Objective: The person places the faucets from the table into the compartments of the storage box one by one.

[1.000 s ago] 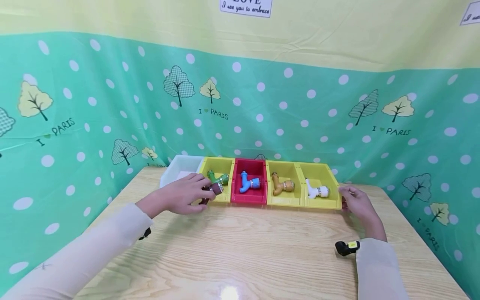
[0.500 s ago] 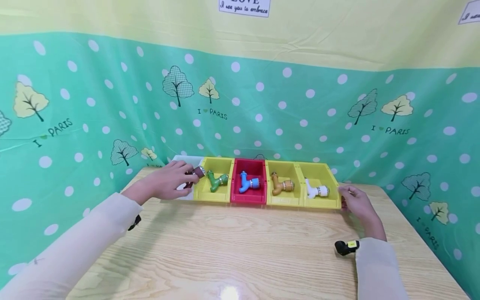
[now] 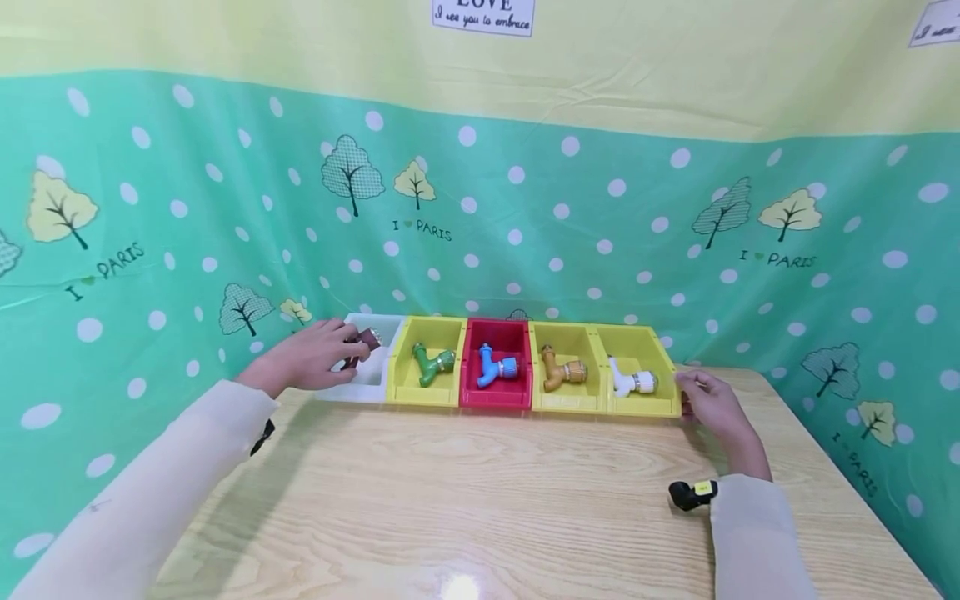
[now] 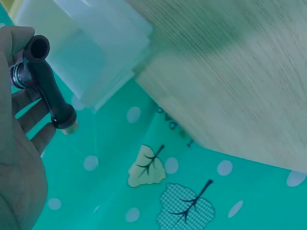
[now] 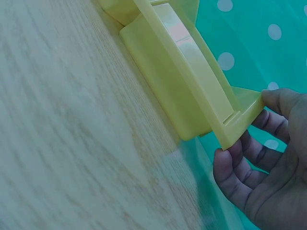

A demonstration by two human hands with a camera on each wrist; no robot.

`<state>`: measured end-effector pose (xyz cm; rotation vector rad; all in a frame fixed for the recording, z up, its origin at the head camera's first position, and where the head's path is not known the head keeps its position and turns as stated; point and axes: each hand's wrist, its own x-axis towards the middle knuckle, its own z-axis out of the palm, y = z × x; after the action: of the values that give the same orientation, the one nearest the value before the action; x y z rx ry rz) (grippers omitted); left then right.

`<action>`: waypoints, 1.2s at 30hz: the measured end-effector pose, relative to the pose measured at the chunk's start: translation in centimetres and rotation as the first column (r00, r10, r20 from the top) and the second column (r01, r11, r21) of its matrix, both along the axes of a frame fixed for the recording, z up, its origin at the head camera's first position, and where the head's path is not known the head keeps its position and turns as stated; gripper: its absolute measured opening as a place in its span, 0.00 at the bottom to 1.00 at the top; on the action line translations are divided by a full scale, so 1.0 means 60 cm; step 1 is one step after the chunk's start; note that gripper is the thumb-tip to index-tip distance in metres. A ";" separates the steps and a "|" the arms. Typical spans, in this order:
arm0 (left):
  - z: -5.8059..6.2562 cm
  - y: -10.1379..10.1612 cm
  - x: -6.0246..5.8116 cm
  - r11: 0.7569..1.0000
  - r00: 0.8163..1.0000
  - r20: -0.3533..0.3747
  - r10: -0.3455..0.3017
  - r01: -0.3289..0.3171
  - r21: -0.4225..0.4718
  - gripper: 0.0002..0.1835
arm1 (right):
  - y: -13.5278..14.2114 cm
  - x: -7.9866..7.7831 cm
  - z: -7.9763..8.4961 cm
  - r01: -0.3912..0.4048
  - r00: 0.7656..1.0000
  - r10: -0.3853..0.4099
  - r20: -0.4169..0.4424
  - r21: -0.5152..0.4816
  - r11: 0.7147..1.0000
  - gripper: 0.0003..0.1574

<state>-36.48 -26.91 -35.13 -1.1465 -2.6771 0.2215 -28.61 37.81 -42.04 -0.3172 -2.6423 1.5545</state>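
A dark maroon tap (image 3: 370,337) is gripped between the thumb and fingers of my left hand (image 3: 311,357), at the white bin (image 3: 367,393) on the left end of a joined row. In the left wrist view the tap (image 4: 48,88) hangs tilted, its round opening facing the camera, beside the white bin's wall. At the row's other end, my right hand (image 3: 716,408) pinches the outer edge of the right yellow bin (image 5: 165,81), thumb on top and fingers below. That bin holds a white tap (image 3: 634,381).
Along the row, a green tap (image 3: 433,364) lies in a yellow bin, a blue tap (image 3: 497,365) in the red bin (image 3: 497,400) and an orange-brown tap (image 3: 562,369) in another yellow bin. A patterned curtain (image 3: 525,200) hangs behind the wooden table (image 3: 480,483).
My left hand has carried the maroon tap leftward, from in front of the green tap's bin to the white bin. The right hand keeps its hold on the row's end.
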 end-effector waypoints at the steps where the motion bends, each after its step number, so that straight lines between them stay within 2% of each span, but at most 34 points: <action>1: -0.002 -0.002 -0.003 1.000 1.000 0.002 0.003 -0.003 -0.002 0.08 | 0.000 0.000 0.000 -0.002 1.000 0.002 -0.001 0.001 1.000 0.33; 10: -0.014 0.008 -0.019 0.997 0.999 0.015 0.030 -0.029 -0.072 0.05 | 0.002 0.001 0.001 -0.015 1.000 0.015 -0.007 -0.001 1.000 0.33; 18: -0.019 0.023 -0.027 0.996 1.000 0.025 0.007 -0.005 -0.085 0.03 | 0.000 0.002 0.004 -0.004 1.000 0.004 0.009 -0.001 1.000 0.33; 27: -0.027 0.024 -0.042 0.992 1.000 -0.011 -0.024 0.022 -0.122 0.03 | -0.001 -0.001 0.006 0.013 1.000 -0.013 0.004 -0.006 1.000 0.31; 36: -0.041 0.025 -0.058 0.988 0.998 0.027 -0.057 0.060 -0.145 0.05 | -0.002 0.000 0.004 0.005 1.000 -0.005 -0.001 -0.014 1.000 0.31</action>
<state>-39.95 -25.43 -37.57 -1.2752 -2.6801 0.4024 -28.61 37.67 -41.81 -0.3228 -2.6292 1.5713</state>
